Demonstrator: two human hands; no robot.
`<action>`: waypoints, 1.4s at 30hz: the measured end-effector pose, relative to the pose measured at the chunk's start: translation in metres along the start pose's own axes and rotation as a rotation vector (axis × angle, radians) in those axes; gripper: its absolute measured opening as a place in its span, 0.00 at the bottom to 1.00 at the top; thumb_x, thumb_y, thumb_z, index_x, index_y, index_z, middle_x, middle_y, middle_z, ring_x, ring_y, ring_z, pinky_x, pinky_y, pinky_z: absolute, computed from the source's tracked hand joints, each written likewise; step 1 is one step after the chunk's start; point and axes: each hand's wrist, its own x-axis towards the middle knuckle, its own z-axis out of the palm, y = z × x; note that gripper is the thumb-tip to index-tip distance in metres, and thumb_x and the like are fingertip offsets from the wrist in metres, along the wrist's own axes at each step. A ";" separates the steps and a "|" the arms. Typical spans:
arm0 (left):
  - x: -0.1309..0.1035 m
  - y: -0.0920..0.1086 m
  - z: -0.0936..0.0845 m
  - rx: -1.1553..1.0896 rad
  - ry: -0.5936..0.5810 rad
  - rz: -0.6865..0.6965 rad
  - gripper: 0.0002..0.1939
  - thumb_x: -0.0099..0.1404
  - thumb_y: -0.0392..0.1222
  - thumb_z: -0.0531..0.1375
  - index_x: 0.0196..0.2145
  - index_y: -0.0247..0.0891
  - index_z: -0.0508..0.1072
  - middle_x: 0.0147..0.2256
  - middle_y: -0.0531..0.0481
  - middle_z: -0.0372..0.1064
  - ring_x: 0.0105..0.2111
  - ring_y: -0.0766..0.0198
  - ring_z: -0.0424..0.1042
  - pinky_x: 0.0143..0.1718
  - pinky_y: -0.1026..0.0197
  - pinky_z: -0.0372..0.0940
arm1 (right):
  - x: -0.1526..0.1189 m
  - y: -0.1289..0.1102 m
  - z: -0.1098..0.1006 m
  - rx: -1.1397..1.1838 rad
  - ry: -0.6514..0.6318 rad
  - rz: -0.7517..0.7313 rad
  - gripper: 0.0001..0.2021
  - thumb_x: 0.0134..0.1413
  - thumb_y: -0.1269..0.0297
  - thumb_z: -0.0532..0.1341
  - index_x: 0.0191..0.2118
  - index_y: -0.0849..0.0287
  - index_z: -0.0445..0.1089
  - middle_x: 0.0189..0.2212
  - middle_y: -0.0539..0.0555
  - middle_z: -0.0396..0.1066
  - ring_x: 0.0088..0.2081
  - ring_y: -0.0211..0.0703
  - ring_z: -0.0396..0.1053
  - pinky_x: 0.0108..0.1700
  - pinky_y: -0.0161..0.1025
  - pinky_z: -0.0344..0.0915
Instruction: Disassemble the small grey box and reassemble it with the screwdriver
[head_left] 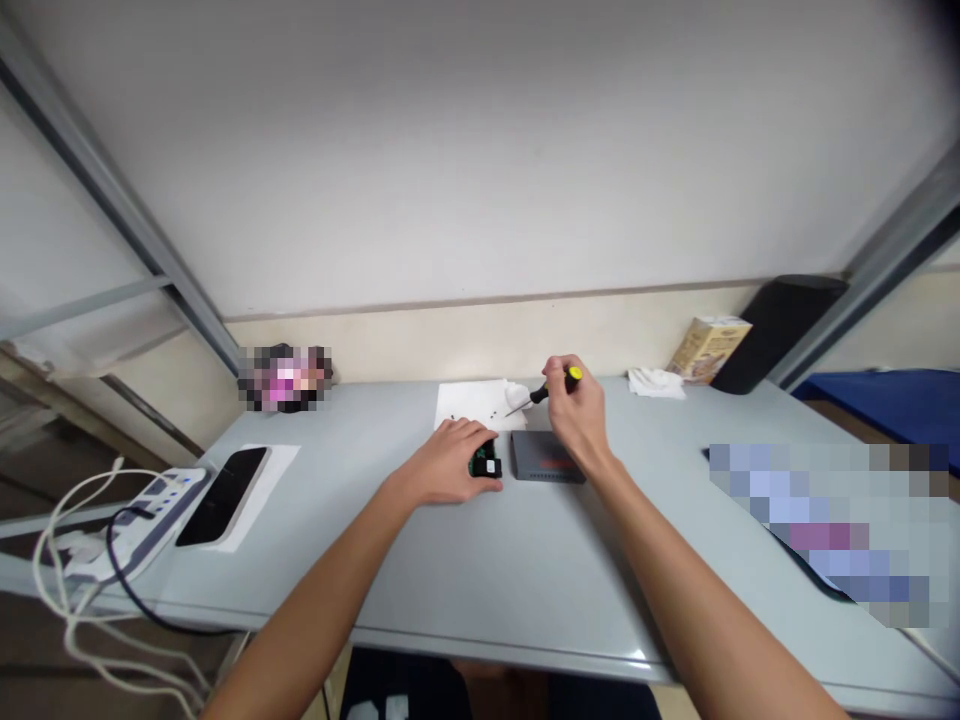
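Observation:
My left hand [450, 463] is closed around a small green circuit board [476, 462] with a black part at its front edge; the palm and fingers hide much of it. In my right hand [579, 412] is a screwdriver [538, 394] with a black and yellow handle, its thin shaft slanting down to the left. Its tip is over a white sheet of paper [469, 398], close to several tiny dark screws [493, 414]. A flat dark grey metal case [536, 458] with a row of holes along its front lies beneath my right wrist, right of the board.
At the left lie a phone [225, 495] on white paper and a power strip [142, 525] with loose cables [56, 570]. A crumpled tissue [656, 382], a yellow carton [709, 350] and a black cylinder-like object [780, 330] stand back right. A blurred-out item [817, 530] lies right.

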 end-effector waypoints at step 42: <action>0.005 -0.018 0.006 -0.092 0.418 -0.252 0.07 0.74 0.41 0.59 0.42 0.42 0.78 0.42 0.48 0.78 0.44 0.56 0.74 0.49 0.52 0.67 | -0.003 0.013 0.009 0.391 -0.084 0.328 0.31 0.50 0.28 0.63 0.29 0.56 0.68 0.19 0.45 0.58 0.21 0.36 0.57 0.25 0.35 0.54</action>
